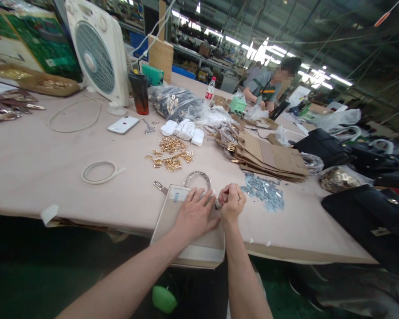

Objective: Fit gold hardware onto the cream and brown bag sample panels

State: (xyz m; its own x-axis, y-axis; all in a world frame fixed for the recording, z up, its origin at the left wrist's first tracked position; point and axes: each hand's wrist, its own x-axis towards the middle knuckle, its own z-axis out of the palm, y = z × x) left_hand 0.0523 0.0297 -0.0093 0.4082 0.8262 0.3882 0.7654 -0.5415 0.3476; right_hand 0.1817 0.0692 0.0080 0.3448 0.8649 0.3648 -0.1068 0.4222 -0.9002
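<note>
A beige handbag piece [173, 221] lies at the table's front edge, its near end jutting over it. Its curved handle [198, 173], seemingly wrapped in clear film, rises at the far side. At the far left corner a strap with a metal plate [159, 186] sticks out. My left hand [197, 209] rests flat on the piece, fingers spread. Beside the handle's right end, my right hand [232, 201] is closed with fingers pinched together; what they hold is hidden. Small grey metal plates [264, 191] are heaped to the right, and gold-coloured metal fittings [173, 153] lie beyond the handle.
A tape roll [99, 172] and a phone [123, 125] lie left, near a white fan [98, 53] and a dark cup [138, 93]. Stacked brown bag pieces [269, 157] lie right, before black bags [362, 226]. Across the table a person [269, 86] works.
</note>
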